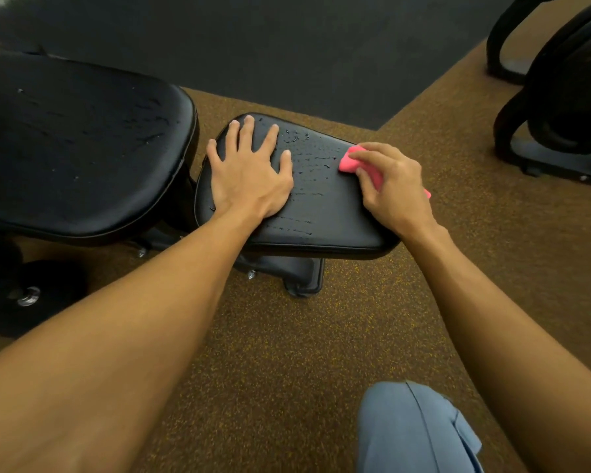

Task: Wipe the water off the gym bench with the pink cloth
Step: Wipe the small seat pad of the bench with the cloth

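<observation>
The gym bench has two black padded parts: a small seat pad (325, 206) in the middle and a larger back pad (75, 145) to its left. Water droplets (307, 158) lie across the seat pad, and some dot the back pad too. My left hand (249, 172) rests flat on the seat pad's left half, fingers spread. My right hand (393, 186) grips the bunched pink cloth (350, 162) and presses it on the seat pad's right edge. Part of the cloth sticks out behind the hand.
The bench's black metal base (301, 278) with bolts stands on brown speckled rubber flooring (287, 353). A black weight (28, 295) lies at the lower left. Another machine's frame (556, 97) stands at the upper right. My knee in blue fabric (413, 428) shows below.
</observation>
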A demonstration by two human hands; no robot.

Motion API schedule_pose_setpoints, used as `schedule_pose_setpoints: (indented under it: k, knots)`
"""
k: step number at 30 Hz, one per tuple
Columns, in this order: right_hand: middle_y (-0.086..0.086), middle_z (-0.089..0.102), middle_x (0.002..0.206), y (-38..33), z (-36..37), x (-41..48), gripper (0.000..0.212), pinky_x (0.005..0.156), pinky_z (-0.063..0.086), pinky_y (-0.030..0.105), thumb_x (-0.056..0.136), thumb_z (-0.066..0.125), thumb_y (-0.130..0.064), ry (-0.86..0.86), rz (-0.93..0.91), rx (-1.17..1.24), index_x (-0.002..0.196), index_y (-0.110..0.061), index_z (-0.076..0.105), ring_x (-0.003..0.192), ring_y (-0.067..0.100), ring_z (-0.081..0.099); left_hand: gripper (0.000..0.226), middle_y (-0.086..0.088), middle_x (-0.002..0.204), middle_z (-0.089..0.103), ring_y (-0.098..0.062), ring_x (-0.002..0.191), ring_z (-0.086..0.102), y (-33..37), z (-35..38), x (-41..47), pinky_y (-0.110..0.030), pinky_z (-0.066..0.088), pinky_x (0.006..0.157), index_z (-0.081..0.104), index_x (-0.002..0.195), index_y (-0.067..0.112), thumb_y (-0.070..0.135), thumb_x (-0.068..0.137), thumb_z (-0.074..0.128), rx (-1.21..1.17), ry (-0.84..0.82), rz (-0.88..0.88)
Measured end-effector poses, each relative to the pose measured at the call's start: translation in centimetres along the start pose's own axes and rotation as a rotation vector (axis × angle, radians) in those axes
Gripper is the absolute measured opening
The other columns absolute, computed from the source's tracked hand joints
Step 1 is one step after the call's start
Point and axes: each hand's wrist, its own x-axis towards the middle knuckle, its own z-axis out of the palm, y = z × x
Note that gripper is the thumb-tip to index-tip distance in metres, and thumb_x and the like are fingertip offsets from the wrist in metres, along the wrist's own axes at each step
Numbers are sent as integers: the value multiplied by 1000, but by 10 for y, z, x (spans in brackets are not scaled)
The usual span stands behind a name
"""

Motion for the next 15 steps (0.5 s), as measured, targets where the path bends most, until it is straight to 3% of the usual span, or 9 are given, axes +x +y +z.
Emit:
schedule_pose_setpoints:
  k: [4,15]
  knots:
    - [-2,65,140,-6,5,-4,27,114,45,40,104,57,-18,-43,54,-22,122,-24,75,130,20,60,66,-3,176,12,-25,162,5,-1,3,-10,-60,7,127,24,165,39,61,103,19,14,-14,5]
    - [-1,63,145,-5,0,11,30,118,43,40,108,56,-23,-41,74,-35,131,-23,73,134,21,59,66,-1,176,14,-23,162,7,2,1,3,-59,7,127,28,164,40,62,102,19,-2,18,3]
